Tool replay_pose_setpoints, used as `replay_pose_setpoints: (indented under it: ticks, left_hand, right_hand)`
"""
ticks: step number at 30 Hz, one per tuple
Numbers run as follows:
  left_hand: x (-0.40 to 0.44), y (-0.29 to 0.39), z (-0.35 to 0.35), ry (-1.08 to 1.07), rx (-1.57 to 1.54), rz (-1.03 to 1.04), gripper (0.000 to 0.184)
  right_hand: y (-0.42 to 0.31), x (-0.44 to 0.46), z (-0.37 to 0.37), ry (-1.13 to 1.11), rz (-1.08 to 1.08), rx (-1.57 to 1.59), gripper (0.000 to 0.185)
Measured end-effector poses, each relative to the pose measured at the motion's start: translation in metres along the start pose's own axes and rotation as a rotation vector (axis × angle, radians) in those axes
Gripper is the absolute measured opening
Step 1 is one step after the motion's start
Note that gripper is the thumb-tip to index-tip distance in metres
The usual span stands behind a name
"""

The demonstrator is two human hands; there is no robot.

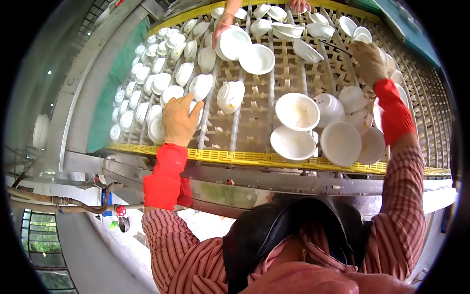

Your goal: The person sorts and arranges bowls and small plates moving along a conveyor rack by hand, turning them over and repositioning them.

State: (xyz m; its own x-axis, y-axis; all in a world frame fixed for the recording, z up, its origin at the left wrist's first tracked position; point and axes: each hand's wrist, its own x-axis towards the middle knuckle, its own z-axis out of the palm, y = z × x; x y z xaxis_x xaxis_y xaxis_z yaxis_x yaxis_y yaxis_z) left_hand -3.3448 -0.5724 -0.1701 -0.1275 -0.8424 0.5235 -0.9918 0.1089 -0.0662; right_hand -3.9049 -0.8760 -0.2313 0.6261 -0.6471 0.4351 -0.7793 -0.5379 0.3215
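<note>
- While the left hand [180,118] reaches low over the slatted belt [252,125], its fingers are spread apart among the white cups [161,83]; whether a fingertip touches one, I cannot tell.
- The right hand [368,61] is well apart from the left, at the other side of the belt, and seems closed on a thin dark stick [335,47] that points inward, toward a tilted bowl [308,51]. Its exact grip is hard to make out.
- The cups lean in rows between the metal rails [271,85], on the left; larger bowls crowd near the yellow edge [245,157], below the right hand. One upright bowl [297,111] there has dark specks inside.
- Across the belt, a co-worker's hand [224,27] is at a stacked bowl [234,43].
- For good handling, a light pinch at the rim should suit these cups better than a squeeze around the wall, as neighbours sit so close that a sideways push could knock them.
- The stick is best kept low and angled away from the co-worker's fingers, with slow, short strokes, since a hard sweep might chip or tip a bowl.
</note>
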Motion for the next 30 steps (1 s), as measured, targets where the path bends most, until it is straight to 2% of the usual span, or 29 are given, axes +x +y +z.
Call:
replay_pose_setpoints:
  ticks: [1, 3, 5, 6, 8, 9, 10, 12, 13, 15, 17, 18, 19, 20, 22, 23, 25, 26, 28, 30]
  left_hand:
    - [0.004, 0.007, 0.004, 0.021, -0.030, -0.019, 0.027]
    - [0.022, 0.022, 0.012, 0.037, -0.058, 0.056, 0.030]
    - [0.049, 0.050, 0.023, 0.111, -0.140, 0.212, 0.037]
    - [0.061, 0.069, 0.028, 0.045, -0.133, 0.240, 0.043]
    - [0.085, 0.109, 0.033, -0.027, -0.113, 0.345, 0.052]
    - [0.097, 0.125, 0.043, -0.025, -0.101, 0.422, 0.053]
    - [0.105, 0.137, 0.061, 0.065, -0.089, 0.499, 0.052]
    - [0.124, 0.153, 0.093, 0.053, -0.016, 0.578, 0.044]
    - [0.128, 0.151, 0.113, 0.007, -0.012, 0.538, 0.045]
    - [0.127, 0.142, 0.149, -0.091, -0.009, 0.459, 0.047]
    - [0.130, 0.145, 0.149, -0.269, -0.090, 0.225, 0.051]
    - [0.132, 0.145, 0.145, -0.359, -0.129, 0.104, 0.053]
    - [0.138, 0.142, 0.133, -0.548, -0.291, -0.052, 0.043]
    - [0.142, 0.141, 0.120, -0.498, -0.460, -0.159, 0.046]
    - [0.142, 0.132, 0.096, -0.378, -0.797, -0.379, 0.053]
    - [0.151, 0.108, 0.098, -0.174, -0.487, -0.021, 0.055]
    - [0.155, 0.075, 0.095, -0.067, -0.660, -0.212, 0.058]
    - [0.152, 0.077, 0.073, -0.157, -1.131, -0.770, 0.060]
    - [0.147, 0.011, 0.094, -0.229, -0.577, -0.559, 0.062]
    - [0.128, -0.007, 0.090, -0.374, 0.227, -0.511, 0.061]
  right_hand:
    - [0.007, -0.013, -0.002, 0.140, 0.024, 0.002, 0.063]
    - [-0.005, -0.039, -0.023, -0.162, 0.478, 0.249, 0.058]
    - [-0.026, -0.061, -0.037, -0.071, 0.461, 0.501, 0.053]
    - [-0.035, -0.069, -0.041, -0.016, 0.451, 0.625, 0.052]
    - [-0.058, -0.079, -0.050, 0.021, 0.288, 0.723, 0.052]
    - [-0.073, -0.076, -0.058, 0.035, 0.219, 0.670, 0.056]
    - [-0.084, -0.070, -0.065, 0.049, 0.145, 0.614, 0.060]
    - [-0.091, -0.062, -0.061, 0.181, 0.021, 0.578, 0.066]
    - [-0.092, -0.057, -0.059, 0.244, -0.040, 0.558, 0.070]
    - [-0.092, -0.040, -0.053, 0.197, -0.002, 0.542, 0.073]
    - [-0.088, -0.019, -0.045, 0.111, 0.047, 0.513, 0.078]
    - [-0.089, -0.007, -0.037, 0.162, 0.041, 0.496, 0.079]
    - [-0.092, 0.005, -0.041, -0.015, 0.068, 0.490, 0.079]
    - [-0.093, 0.016, -0.044, -0.188, 0.093, 0.479, 0.079]
    - [-0.096, 0.022, -0.016, -0.206, 0.098, 0.532, 0.065]
    - [-0.099, 0.026, -0.009, -0.213, 0.099, 0.559, 0.059]
    - [-0.096, 0.035, -0.002, -0.326, 0.074, 0.527, 0.044]
    - [-0.098, 0.035, -0.003, -0.386, 0.061, 0.512, 0.038]
    - [-0.101, 0.034, -0.004, -0.393, 0.017, 0.467, 0.033]
    - [-0.099, 0.031, -0.003, -0.400, 0.014, 0.429, 0.034]
